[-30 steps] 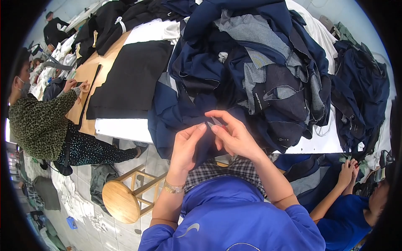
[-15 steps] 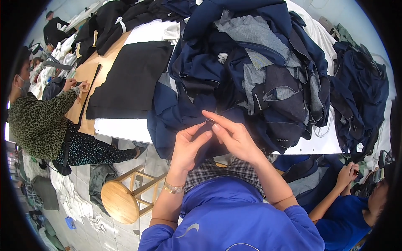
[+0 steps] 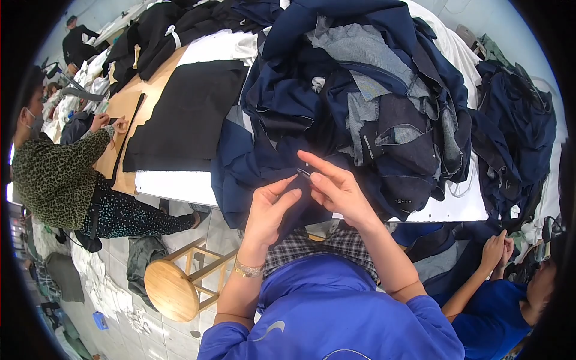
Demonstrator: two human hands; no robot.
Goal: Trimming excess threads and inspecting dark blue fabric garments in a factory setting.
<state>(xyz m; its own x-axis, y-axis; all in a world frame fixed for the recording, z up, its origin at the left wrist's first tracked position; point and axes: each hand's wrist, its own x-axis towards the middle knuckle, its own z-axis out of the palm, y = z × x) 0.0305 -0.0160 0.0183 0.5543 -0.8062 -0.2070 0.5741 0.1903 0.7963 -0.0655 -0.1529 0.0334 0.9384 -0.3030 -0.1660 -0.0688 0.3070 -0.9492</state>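
Note:
Before my body, my left hand (image 3: 269, 207) pinches the edge of navy fabric (image 3: 237, 177) between thumb and fingers. My right hand (image 3: 343, 195) is just beside it, its index finger stretched out above. Thumb and lower fingers there grip a small dark, shiny pointed tool (image 3: 304, 173), too small to name surely. Its tip reaches toward my left fingertips. The fabric hangs over the table's near edge and joins a large heap of navy and grey denim pieces (image 3: 384, 90).
A flat black fabric stack (image 3: 186, 114) lies left on the white table (image 3: 174, 185). A wooden stool (image 3: 172, 290) stands lower left. A person in a patterned top (image 3: 57, 180) works at left; another in blue (image 3: 492, 324) sits at lower right. More navy garments (image 3: 519, 132) hang at right.
My right hand has drawn slightly apart from the left, its index finger lifting, so the small tool shows more. My left hand stays nearly in place. The right-hand person's hands have shifted.

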